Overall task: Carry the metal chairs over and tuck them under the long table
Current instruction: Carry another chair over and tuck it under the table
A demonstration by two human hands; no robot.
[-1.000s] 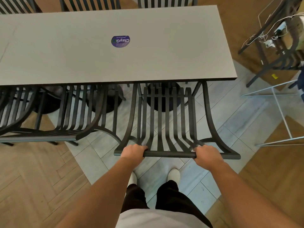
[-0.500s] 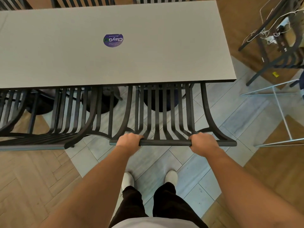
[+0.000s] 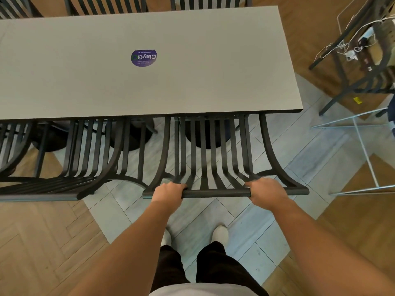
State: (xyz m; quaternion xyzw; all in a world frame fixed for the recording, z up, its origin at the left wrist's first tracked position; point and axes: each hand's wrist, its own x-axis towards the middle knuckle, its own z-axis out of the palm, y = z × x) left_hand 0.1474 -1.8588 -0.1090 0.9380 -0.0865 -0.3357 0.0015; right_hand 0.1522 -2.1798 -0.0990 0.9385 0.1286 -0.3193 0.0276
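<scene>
A black slatted metal chair (image 3: 215, 192) stands in front of me with its seat hidden under the long grey table (image 3: 192, 71). My left hand (image 3: 168, 194) grips the left part of the chair's top rail. My right hand (image 3: 266, 192) grips the right part of the same rail. Only the backrest and its curved side bars stick out from the table's near edge. A second black chair (image 3: 89, 157) sits tucked in just to the left, its back almost touching this one.
A third chair back (image 3: 10, 146) shows at the far left, and more chair backs (image 3: 106, 5) line the table's far side. A purple sticker (image 3: 143, 57) lies on the tabletop. A white wire frame (image 3: 363, 150) and a dark stand with cables (image 3: 352, 54) are to the right.
The chair has slid forward under the table with both hands on its top rail. Less of the seat slats shows now than a second ago.
</scene>
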